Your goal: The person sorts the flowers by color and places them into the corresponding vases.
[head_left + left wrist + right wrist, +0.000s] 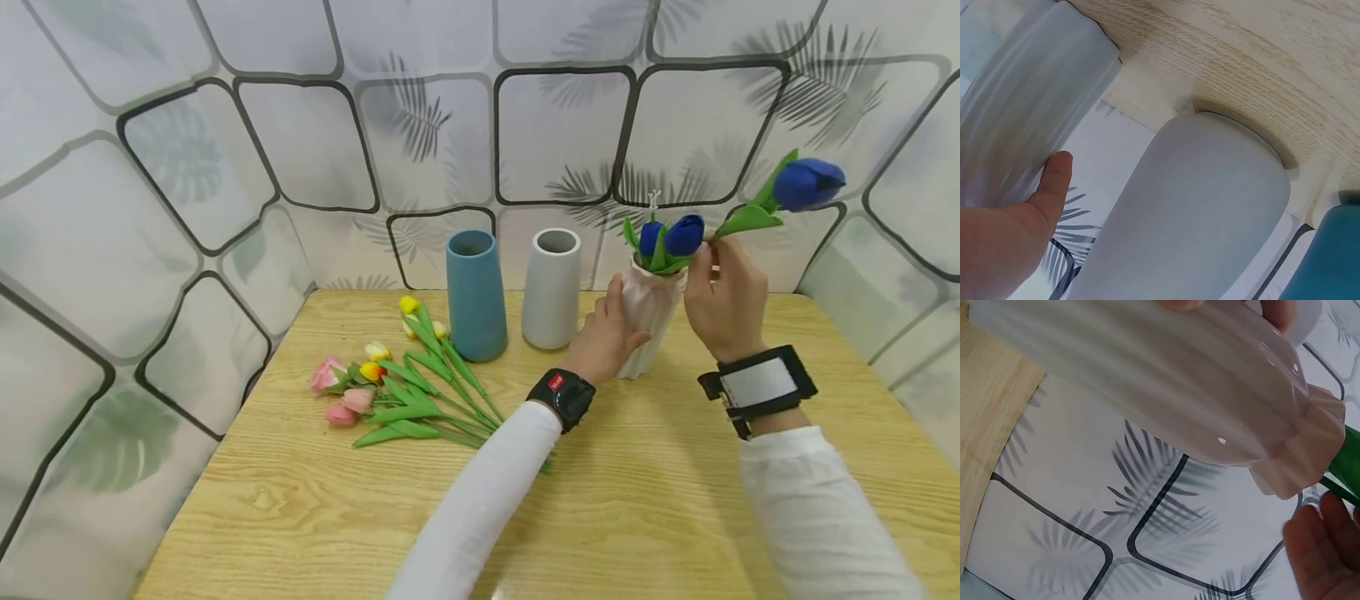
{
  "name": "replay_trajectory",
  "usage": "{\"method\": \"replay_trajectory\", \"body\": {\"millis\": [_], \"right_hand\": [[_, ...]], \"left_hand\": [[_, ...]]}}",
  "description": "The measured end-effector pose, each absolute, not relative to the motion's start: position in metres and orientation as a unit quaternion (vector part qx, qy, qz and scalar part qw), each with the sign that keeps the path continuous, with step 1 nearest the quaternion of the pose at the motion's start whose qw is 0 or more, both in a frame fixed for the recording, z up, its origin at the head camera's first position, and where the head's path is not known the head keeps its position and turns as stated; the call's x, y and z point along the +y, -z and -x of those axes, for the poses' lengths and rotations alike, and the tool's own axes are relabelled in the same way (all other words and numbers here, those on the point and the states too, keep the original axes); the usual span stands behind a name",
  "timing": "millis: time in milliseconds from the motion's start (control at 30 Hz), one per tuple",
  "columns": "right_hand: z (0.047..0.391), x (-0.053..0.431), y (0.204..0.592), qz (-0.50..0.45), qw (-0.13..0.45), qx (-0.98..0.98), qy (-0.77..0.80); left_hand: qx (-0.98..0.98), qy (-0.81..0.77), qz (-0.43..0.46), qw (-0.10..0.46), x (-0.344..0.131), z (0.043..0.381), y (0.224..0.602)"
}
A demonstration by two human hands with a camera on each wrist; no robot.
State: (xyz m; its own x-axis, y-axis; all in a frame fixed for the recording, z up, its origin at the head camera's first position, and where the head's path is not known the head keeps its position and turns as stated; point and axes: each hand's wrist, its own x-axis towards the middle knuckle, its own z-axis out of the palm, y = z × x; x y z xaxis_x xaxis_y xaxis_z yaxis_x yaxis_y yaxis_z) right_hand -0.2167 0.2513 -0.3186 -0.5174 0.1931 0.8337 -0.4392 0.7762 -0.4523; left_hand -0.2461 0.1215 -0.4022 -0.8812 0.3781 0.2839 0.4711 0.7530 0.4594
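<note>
At the right of the table [637, 517], the left hand [606, 333] grips the pink vase [649, 321], while the right hand [726, 296] pinches a blue tulip [808, 184] by its stem beside the rim. Only the head view shows two more tulips [684, 235] in the vase; the right wrist view shows its frilled neck [1304, 444] up close, the left wrist view the white vase [1191, 206] to its left.

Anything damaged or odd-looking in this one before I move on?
One thing: a stalk above the pale pink vase ends in a thin, pale, branching tip, while the blue tulips beside it have full petals. It may have lost its bloom.
</note>
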Motion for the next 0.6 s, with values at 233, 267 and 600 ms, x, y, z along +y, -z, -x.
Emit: {"method": "replay_trajectory", "body": {"millis": [233,267,600], "right_hand": [[0.22,0.257,0.315,-0.079,0.419,-0.859,-0.284],[0.22,0.258,0.313,-0.07,0.401,-0.87,-0.279],[0.211,0.275,0.289,0.032,0.211,-0.955,-0.205]], "left_hand": [[-0.934,0.259,0.227,0.095,0.121,0.245,0.402],[-0.934,0.257,0.227,0.097,0.12,0.245,0.402],[-0.936,0.245,0.229,0.108,0.121,0.246,0.403]]}}
